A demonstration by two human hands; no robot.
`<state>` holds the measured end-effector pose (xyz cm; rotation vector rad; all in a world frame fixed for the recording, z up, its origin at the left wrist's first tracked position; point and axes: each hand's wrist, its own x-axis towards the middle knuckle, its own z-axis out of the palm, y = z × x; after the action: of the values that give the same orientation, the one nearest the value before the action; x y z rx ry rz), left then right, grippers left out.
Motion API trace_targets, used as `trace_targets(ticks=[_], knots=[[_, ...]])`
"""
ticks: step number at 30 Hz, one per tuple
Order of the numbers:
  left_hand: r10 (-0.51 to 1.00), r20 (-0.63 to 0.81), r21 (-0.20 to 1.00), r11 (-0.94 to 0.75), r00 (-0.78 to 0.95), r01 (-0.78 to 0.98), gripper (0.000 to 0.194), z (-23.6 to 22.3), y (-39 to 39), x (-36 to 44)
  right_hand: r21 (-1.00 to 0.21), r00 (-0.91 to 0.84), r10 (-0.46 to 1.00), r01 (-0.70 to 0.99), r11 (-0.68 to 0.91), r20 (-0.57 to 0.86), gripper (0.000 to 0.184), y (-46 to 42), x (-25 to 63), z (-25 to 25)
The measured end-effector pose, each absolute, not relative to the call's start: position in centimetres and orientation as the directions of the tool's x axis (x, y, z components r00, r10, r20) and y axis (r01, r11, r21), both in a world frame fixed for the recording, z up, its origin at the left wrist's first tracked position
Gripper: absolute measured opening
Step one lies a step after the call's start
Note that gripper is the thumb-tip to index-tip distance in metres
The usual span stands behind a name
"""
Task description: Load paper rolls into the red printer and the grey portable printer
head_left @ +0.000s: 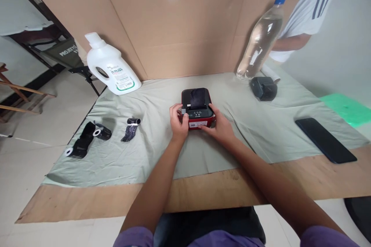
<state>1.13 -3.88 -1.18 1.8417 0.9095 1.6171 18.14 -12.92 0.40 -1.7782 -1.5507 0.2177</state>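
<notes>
On green cloth (156, 162), red-black device (199, 113) between left hand (178, 124) and right hand (221, 126), in their grasp

Blk/red device (198, 110), flat, prob. closed

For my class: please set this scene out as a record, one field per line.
Device: black top, red lower body, on the cloth
Left grip: holding its left side
Right grip: holding its right side
Left: jug, dark rolls
Right: bottle, phone
Behind: cardboard
Far right: another person's white sleeve
</notes>
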Motion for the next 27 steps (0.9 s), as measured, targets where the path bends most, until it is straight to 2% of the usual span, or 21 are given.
trace_targets(ticks=[3, 5, 10, 15, 22, 27], knots=[[0.843, 0.538, 0.840, -0.538, 0.023, 0.072, 0.031, -1.1, -4.3, 1.4, -0.633, 0.245, 0.904, 0.774, 0.036, 0.352, 0.102, -13.0, 18.1, -0.1], [0.848, 0.530, 0.846, -0.527, -0.023, 0.077, 0.020, -1.0, -4.5, 1.3, -0.636, 0.238, 0.901, 0.770, 0.052, 0.362, 0.102, -12.9, 18.2, -0.3], [0.725, 0.688, 0.714, -0.669, -0.033, 0.204, 0.001, -0.6, -4.6, 0.7, -0.644, 0.239, 0.900, 0.762, 0.060, 0.366, 0.103, -12.8, 18.2, -0.3], [0.740, 0.672, 0.732, -0.668, 0.021, 0.130, 0.011, -0.8, -4.0, 0.9, -0.645, 0.239, 0.906, 0.763, 0.047, 0.349, 0.099, -12.8, 18.2, -0.2], [0.842, 0.537, 0.844, -0.536, 0.051, -0.033, 0.008, -1.3, -3.6, 1.5, -0.617, 0.240, 0.919, 0.787, 0.005, 0.312, 0.094, -12.8, 18.4, 0.5], [0.853, 0.518, 0.855, -0.514, 0.057, -0.070, 0.011, -1.3, -3.5, 1.5, -0.630, 0.244, 0.927, 0.776, -0.011, 0.285, 0.097, -13.0, 18.3, 0.7]])
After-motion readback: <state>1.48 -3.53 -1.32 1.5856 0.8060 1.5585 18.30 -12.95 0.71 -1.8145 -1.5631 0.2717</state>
